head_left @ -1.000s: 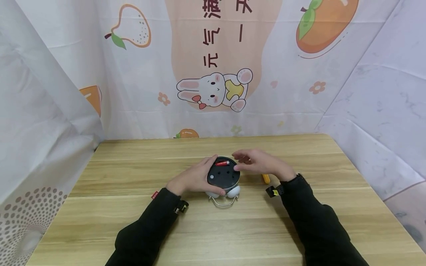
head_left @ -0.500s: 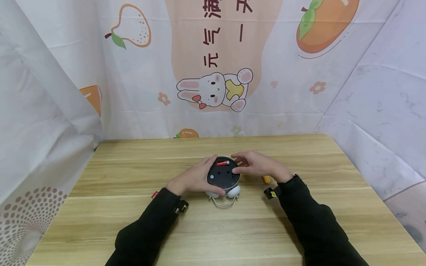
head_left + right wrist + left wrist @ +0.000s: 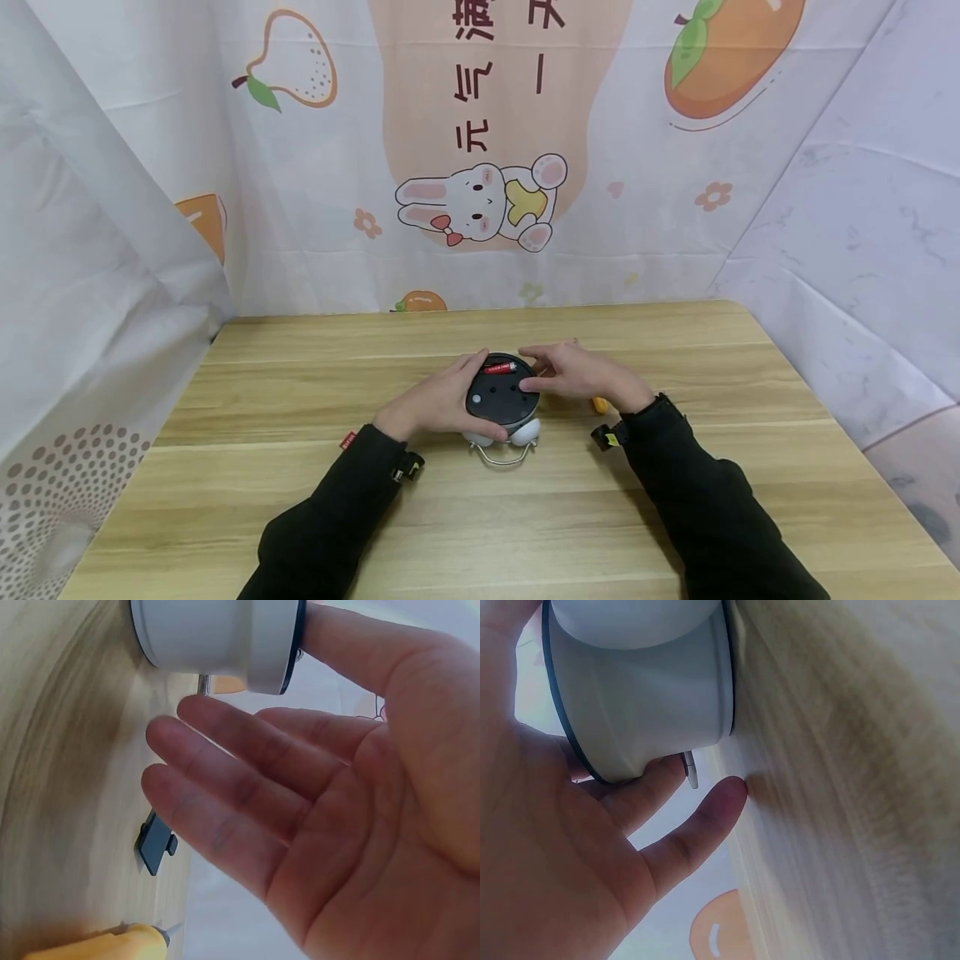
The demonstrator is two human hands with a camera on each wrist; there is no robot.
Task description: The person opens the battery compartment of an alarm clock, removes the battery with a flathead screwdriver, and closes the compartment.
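A twin-bell alarm clock [image 3: 504, 407] lies face down on the table, its black back up and its bells and handle toward me. A red battery [image 3: 500, 368] shows in the slot on the back. My left hand [image 3: 441, 400] holds the clock from the left, thumb by the bells and fingers around the far side; in the left wrist view its white casing [image 3: 641, 697] sits within the fingers. My right hand [image 3: 577, 371] is at the clock's right side. Its thumb [image 3: 349, 649] touches the back, while the other fingers [image 3: 240, 769] extend loosely beside the casing.
A yellow-handled screwdriver [image 3: 112, 945] lies on the wooden table [image 3: 420, 525], partly behind my right hand in the head view. A small black cover [image 3: 155, 844] lies near it. A printed curtain [image 3: 315, 208] hangs behind the table's far edge.
My right hand has shifted slightly left, bringing its thumb further over the clock's back. The left hand and the clock have stayed in place.
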